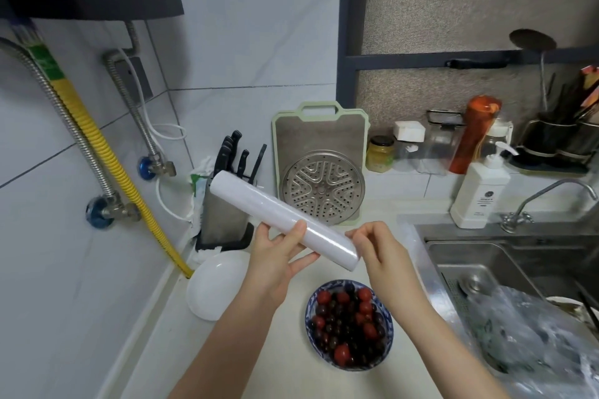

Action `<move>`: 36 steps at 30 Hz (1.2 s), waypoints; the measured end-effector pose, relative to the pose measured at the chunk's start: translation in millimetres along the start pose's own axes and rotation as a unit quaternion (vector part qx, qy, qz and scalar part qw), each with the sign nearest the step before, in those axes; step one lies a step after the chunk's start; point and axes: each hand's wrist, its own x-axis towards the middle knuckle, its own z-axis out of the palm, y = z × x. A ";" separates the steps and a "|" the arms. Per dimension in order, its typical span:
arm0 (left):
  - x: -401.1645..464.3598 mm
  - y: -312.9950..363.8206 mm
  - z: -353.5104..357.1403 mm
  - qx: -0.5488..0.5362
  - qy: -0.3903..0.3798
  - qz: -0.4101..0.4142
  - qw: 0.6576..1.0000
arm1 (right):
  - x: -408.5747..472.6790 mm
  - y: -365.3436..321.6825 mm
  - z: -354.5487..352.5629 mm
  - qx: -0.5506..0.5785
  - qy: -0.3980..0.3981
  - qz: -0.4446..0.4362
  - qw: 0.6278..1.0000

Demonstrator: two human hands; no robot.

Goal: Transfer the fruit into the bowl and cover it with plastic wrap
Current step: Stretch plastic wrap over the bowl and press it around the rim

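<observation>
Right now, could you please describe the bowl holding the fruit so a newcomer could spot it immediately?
Start at the steel sink on the right; the pale countertop lies just left of it. Near its front edge, below the hands holding the plastic wrap roll, sits the bowl. Unlike the plain white plate to its left, it is blue-patterned and full of red and dark fruit.

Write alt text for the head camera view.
A person's left hand grips a roll of plastic wrap above a blue patterned bowl of red and dark fruit, while the right hand picks at the roll's near end. An empty white plate lies beside the bowl, a sink to the right.
</observation>
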 end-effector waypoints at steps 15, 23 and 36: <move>-12.8 -11.8 1.5 0.082 0.006 -0.018 0.996 | -7.3 2.6 -6.7 0.247 -0.120 0.232 0.933; -33.3 -27.2 -1.9 0.176 -0.045 -0.043 0.982 | -18.7 21.1 -4.4 0.242 -0.189 0.225 0.925; -61.6 -57.6 -0.3 0.223 -0.090 -0.062 0.969 | -38.8 32.7 10.0 0.345 -0.172 0.304 0.871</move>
